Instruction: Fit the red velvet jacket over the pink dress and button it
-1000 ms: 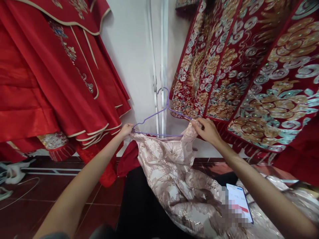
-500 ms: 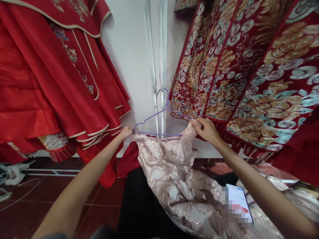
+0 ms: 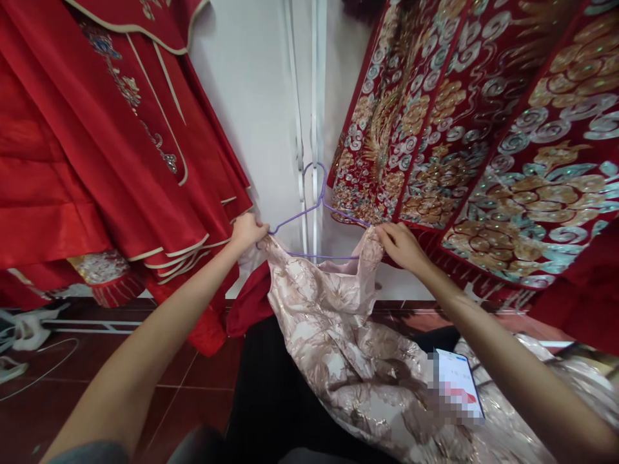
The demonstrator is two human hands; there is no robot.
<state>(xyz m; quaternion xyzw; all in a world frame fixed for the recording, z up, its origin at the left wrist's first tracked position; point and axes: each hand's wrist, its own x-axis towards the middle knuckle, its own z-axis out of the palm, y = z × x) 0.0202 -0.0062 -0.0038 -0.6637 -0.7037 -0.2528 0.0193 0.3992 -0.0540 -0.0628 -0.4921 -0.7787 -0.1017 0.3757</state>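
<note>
A pale pink dress [image 3: 333,335] with a metallic floral pattern lies over my lap, its top raised on a purple wire hanger [image 3: 323,193]. My left hand [image 3: 248,231] is closed at the hanger's left end, by the dress's left shoulder strap [image 3: 272,246]; the fingers partly cover that spot. On the other side my right hand [image 3: 400,245] pinches the right shoulder strap [image 3: 371,241] where it meets the hanger's right end. The hanger's hook points up, in front of white vertical rails.
Red garments with cream piping [image 3: 145,161] hang at left, and a red embroidered skirt [image 3: 435,161] hangs at right. A lit phone [image 3: 459,383] rests on the dress. White shoes [image 3: 29,332] are on the low rack at far left. Behind the rails [image 3: 314,116] is a white wall.
My left hand has moved up and slightly right, and the left strap sits higher at the hanger's end. The right hand stays at its strap, with little movement.
</note>
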